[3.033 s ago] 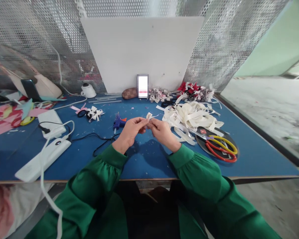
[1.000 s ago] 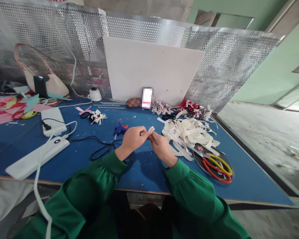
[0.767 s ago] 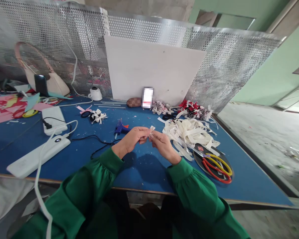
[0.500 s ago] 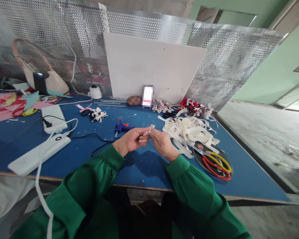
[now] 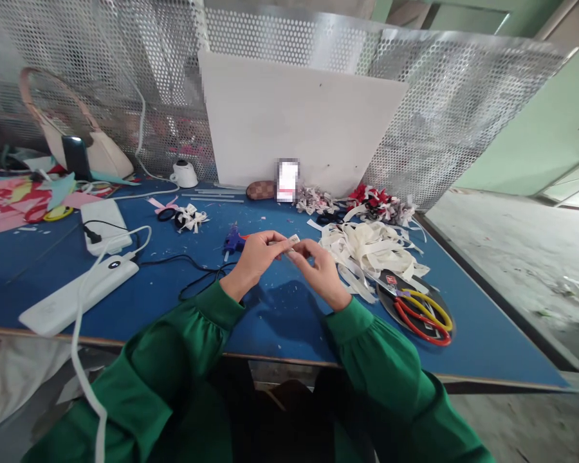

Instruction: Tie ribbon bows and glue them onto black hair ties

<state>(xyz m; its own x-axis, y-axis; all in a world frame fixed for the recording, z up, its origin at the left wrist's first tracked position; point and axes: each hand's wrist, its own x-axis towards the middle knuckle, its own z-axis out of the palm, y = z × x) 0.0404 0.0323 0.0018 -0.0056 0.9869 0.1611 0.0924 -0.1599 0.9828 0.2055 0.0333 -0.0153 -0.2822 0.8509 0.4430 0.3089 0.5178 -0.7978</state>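
Above the middle of the blue table, my left hand [image 5: 259,257] and my right hand [image 5: 318,267] meet, fingertips almost touching. Both pinch a small piece of white ribbon [image 5: 294,240] between thumb and fingers; one end of it sticks up, and the rest is hidden by the fingers. Behind my left hand lies a blue glue gun [image 5: 232,240], partly covered by that hand. To the right of my right hand is a loose heap of white ribbon strips [image 5: 367,247].
Scissors with red and yellow handles [image 5: 422,315] rest on a dark round pad at right. White power strips [image 5: 80,294] and cords lie left. A lit phone [image 5: 287,180] leans against the white board [image 5: 299,122]. Small ribbon bows [image 5: 192,218] and red-white bows [image 5: 376,202] sit farther back.
My left hand has turned so its back faces up more, and my right fingers have bent and opened out slightly. The ribbon piece sits a little higher, between the fingertips.
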